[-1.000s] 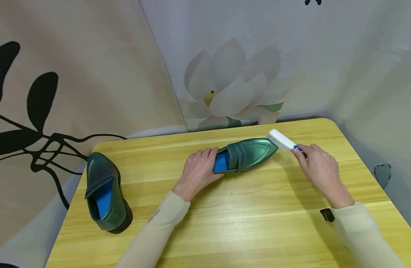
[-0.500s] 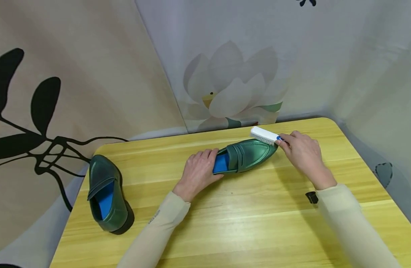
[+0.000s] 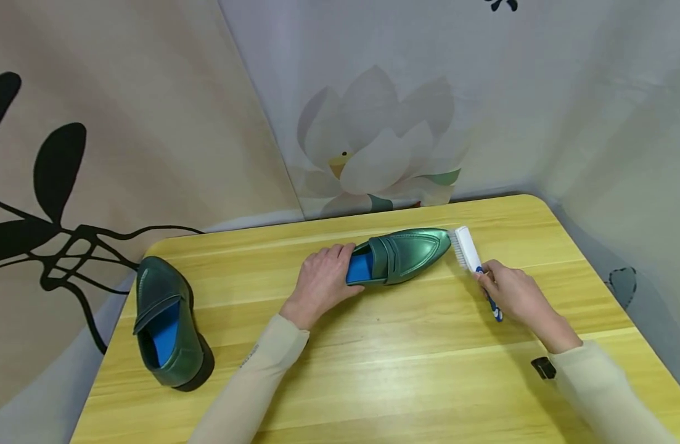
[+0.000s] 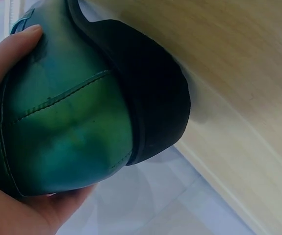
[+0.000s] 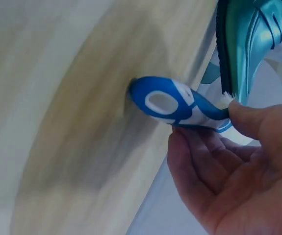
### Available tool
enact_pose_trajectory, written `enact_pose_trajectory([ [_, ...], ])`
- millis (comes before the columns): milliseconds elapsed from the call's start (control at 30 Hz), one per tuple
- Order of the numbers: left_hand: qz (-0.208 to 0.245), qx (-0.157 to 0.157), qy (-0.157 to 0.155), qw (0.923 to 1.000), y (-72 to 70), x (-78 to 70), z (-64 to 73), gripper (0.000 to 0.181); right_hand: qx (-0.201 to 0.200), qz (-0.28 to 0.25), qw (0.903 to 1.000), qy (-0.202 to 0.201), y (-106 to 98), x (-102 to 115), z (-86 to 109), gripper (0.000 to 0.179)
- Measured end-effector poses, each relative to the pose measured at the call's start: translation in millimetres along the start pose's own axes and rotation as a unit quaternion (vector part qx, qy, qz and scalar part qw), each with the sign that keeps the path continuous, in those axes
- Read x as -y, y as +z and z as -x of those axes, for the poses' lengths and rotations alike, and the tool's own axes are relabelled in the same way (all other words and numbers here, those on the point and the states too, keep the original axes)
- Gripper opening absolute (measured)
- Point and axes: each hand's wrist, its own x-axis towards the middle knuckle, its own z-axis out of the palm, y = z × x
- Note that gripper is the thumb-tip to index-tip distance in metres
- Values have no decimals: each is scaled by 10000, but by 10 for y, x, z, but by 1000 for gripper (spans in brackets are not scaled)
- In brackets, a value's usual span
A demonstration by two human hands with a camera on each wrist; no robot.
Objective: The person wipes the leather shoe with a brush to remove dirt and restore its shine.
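My left hand (image 3: pixel 324 283) grips the heel end of a green metallic loafer (image 3: pixel 414 251) with a blue insole, its toe pointing right. In the left wrist view, thumb and fingers wrap the back of this loafer (image 4: pixel 72 117) above its black heel. Between the thumb and fingers of my right hand (image 3: pixel 520 299) is a scrubbing brush (image 3: pixel 469 250) with a white head and a blue-and-white handle. Its bristles are right at the loafer's toe. The right wrist view shows the end of the brush handle (image 5: pixel 165 100) sticking out past the fingers.
A second green loafer (image 3: pixel 170 327) stands at the left of the wooden table (image 3: pixel 384 370), toe toward the back. Behind the table hangs a printed cloth (image 3: pixel 373 111) with a flower. A small black piece (image 3: pixel 543 368) shows by the right cuff.
The brush passed left along the far side of the loafer's toe, then came back right to the tip and turned more upright in view. The left hand keeps its hold on the loafer.
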Motion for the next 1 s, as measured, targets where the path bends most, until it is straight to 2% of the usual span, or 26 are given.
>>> enact_pose_trajectory([
  [100, -22, -5, 18, 10000, -4, 2, 14, 90, -72, -77, 9999, -122, 8, 33, -26, 39],
  [233, -57, -65, 72, 9999, 3, -15, 43, 90, -415, 41, 9987, -282, -55, 60, -141, 43],
  [367, -97, -183, 70, 9998, 10, -35, 62, 90, -745, 38, 9970, -216, -110, 89, -251, 46],
  [467, -139, -245, 13, 9996, 14, -42, 69, 90, -812, -65, 9966, -151, -102, 103, -285, 48],
  [633, -130, -274, -5, 9995, 23, -35, 76, 90, -843, -126, 9963, -115, -50, 66, -238, 48],
  [833, -179, -229, -49, 9996, 13, -8, 48, 90, -998, 47, 9949, -144, -68, -6, -140, 43],
  [1000, -219, -260, 29, 9994, 26, -24, 36, 88, -1127, 243, 9932, -134, -105, 60, -157, 43],
])
